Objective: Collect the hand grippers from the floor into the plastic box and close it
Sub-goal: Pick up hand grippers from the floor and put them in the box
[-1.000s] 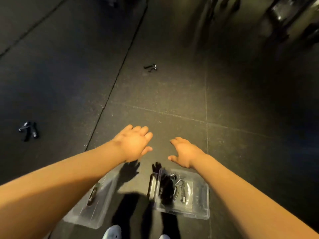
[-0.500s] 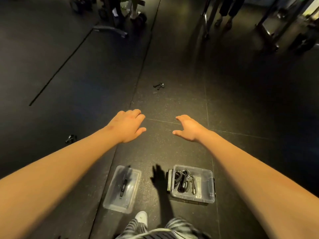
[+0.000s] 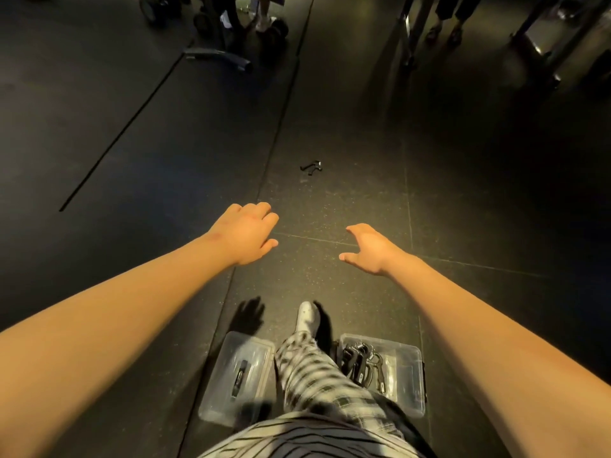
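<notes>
The lid point(image 3: 236, 375) is lying off, beside the leg. The left hand point(image 3: 246, 234) is hanging loosely curled, holding nothing. One gripper point(image 3: 311, 167) is lying on the floor well ahead, awaiting pickup. The right hand point(image 3: 367, 247) is spreading open, empty. The box point(image 3: 408, 388) is holding several grippers point(image 3: 360, 366); closing is not yet done.

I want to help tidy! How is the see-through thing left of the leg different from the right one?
The right box holds hand grippers; the left lid holds none. The lid has a dark handle at its middle; the box shows no such handle. Both are clear plastic and lie on the dark floor.
</notes>
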